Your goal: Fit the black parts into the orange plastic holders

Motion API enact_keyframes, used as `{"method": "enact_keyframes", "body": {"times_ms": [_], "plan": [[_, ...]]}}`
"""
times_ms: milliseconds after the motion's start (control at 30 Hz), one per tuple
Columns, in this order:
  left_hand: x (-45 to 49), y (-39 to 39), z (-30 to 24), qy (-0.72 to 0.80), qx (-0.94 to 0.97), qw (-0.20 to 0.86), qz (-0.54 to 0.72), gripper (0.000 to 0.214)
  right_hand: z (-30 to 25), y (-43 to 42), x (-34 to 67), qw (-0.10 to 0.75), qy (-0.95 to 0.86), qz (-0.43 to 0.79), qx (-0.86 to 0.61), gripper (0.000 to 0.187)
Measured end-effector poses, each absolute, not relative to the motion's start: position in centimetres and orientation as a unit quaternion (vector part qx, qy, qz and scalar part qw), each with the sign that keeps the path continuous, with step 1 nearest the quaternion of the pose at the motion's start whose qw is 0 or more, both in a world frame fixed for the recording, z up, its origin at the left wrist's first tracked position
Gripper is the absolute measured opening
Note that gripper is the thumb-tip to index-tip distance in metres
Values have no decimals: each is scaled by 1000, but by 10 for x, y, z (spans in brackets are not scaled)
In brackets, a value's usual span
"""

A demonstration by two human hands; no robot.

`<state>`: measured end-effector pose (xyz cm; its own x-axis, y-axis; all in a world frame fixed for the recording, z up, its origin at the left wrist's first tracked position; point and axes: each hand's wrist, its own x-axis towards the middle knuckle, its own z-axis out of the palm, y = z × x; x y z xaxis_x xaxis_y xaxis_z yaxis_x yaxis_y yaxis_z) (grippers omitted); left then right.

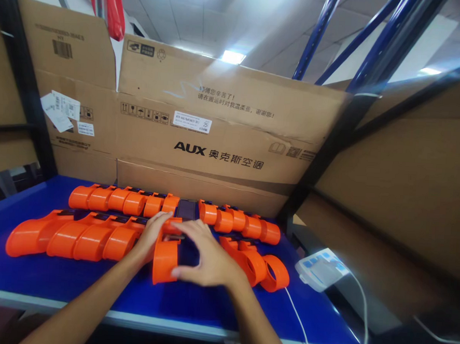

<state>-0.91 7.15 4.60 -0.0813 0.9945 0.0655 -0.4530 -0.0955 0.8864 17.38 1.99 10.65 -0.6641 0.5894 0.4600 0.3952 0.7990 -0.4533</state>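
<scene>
Brown cardboard panel (146, 141) with black lettering, upright behind; below, smooth blue tabletop (59, 281), perhaps slick enough for sliding after a bump. Across it, back row of glossy orange plastic rings (232, 221) and front-left row of similar orange rings (89, 241), packed close: likely to skew together after one knock from the left forearm (101, 294). Far right, boxy white plastic device (321, 270) near the table's edge, at risk of falling if pulled by a cord. Right hand (211, 256) spread in a wide curve, left hand (150, 235) alongside opposite, pinch hidden, impossible to tell. Between both, near the front, single orange plastic ring piece (165, 264), liable to twist or slip under so light a thumb contact.
</scene>
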Motion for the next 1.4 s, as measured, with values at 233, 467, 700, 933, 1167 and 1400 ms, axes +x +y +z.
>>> {"method": "enact_keyframes", "body": {"times_ms": [233,467,700,933,1167,1400], "plan": [[-34,56,83,409,525,405,627,36,137,-12,164,267,-909,110,-301,76],[-143,13,83,362,875,41,318,77,134,5,174,323,-868,117,-357,76],[-152,11,53,361,906,-165,149,82,116,23,139,211,-900,175,-338,77],[-164,-13,111,351,877,-255,206,70,96,34,125,176,-913,193,-313,77],[-148,-23,152,295,864,-328,242,60,73,47,75,230,-899,239,-285,73],[-116,-12,141,243,876,-316,272,67,82,59,96,334,-841,333,-266,29]]}}
